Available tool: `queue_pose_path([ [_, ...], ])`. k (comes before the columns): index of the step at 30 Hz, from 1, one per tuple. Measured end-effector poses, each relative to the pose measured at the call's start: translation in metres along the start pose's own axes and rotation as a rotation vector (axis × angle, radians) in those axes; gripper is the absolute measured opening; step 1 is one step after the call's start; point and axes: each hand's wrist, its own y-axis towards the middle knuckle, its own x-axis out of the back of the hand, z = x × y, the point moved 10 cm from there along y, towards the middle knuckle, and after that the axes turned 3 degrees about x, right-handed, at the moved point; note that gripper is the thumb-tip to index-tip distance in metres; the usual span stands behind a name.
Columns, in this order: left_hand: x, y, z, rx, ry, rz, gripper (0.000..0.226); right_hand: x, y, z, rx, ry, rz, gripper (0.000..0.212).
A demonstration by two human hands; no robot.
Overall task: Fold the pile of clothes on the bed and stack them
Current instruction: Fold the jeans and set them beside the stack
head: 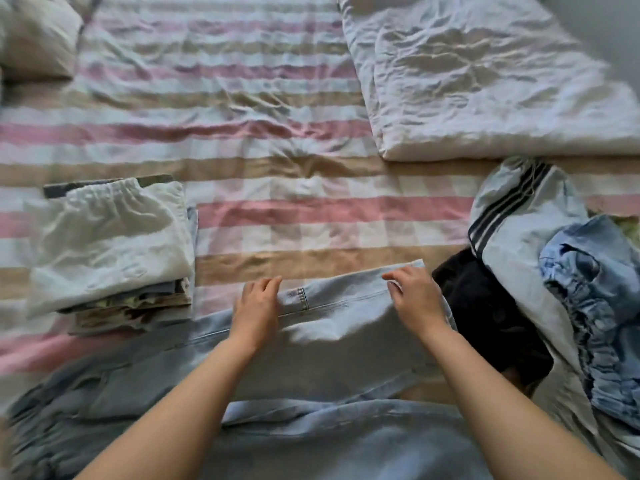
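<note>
the left grip (258, 303) and right grip (415, 296) each curl their fingers over the far edge of the pale jeans (339, 327), which lie flat on the bed (311, 209), spread between and beneath both. the folded stack (104, 251) sits left of the left grip. the unfolded pile (554, 271) lies just right of the right grip.

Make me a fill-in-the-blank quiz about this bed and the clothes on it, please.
1. The left grip and the right grip both hold a pair of light blue ____.
2. The folded stack at the person's left is topped by a ____ garment.
3. The unfolded garment with dark stripes lies at the person's ____.
Missing words: jeans; white; right.
</note>
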Motion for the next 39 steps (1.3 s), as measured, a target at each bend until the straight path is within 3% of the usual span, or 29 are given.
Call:
queue_pose_path([
  [6,-0.023,0.02,0.026,-0.009,0.116,0.027,0.02,-0.048,0.052,-0.033,0.015,-0.379,0.251,0.032],
  [11,0.005,0.044,0.023,0.021,-0.026,-0.153,0.012,-0.038,0.082,-0.037,0.003,-0.501,0.2,0.021],
  [14,0.013,0.063,0.025,0.063,-0.009,-0.209,0.013,-0.028,0.101,-0.034,-0.047,-0.434,0.06,0.022],
  [22,0.019,0.062,0.023,0.038,-0.158,-0.189,0.014,-0.026,0.095,-0.068,-0.236,-0.153,0.099,0.03],
  [31,0.085,-0.01,0.004,-0.12,-0.457,-0.332,0.008,0.057,0.029,-0.056,-0.112,0.183,-0.158,0.016],
  [39,0.086,-0.144,-0.015,-0.24,-0.422,-0.245,0.012,0.107,-0.114,-0.029,0.083,0.092,-0.232,0.013],
])
